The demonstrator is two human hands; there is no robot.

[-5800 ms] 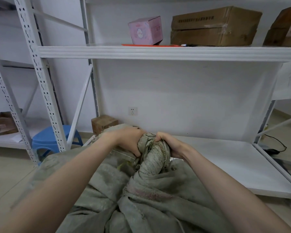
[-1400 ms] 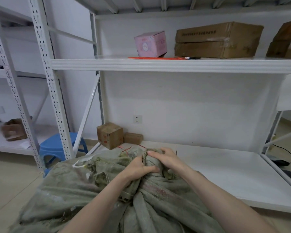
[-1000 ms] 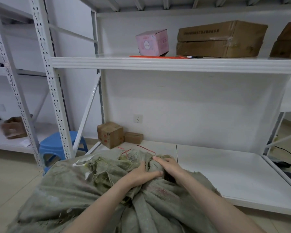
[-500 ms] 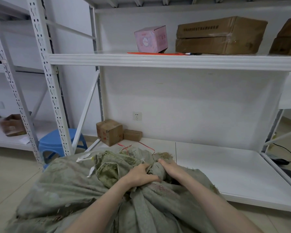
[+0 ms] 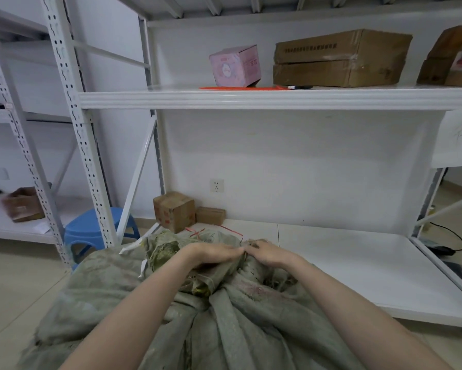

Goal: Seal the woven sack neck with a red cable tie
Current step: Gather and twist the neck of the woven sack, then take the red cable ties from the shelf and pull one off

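The white shelf rack [image 5: 251, 100] fills the far side. In the near middle slumps the grey-green woven sack [image 5: 251, 321], with the left hand [image 5: 214, 254] and right hand [image 5: 267, 253] both clutching its bunched neck, fingertips meeting. A red cable tie [image 5: 235, 232] lies just beyond them.

Your sack [image 5: 251, 329] is worn, grey-green woven cloth, slumped low in front of you. Its folds draw up into a bunched neck [image 5: 211, 287], and the frayed mouth [image 5: 168, 247] flops open beyond it. A thin red strand [image 5: 234, 231] arcs just past the far edge. It is too thin to tell whether it is the tie.
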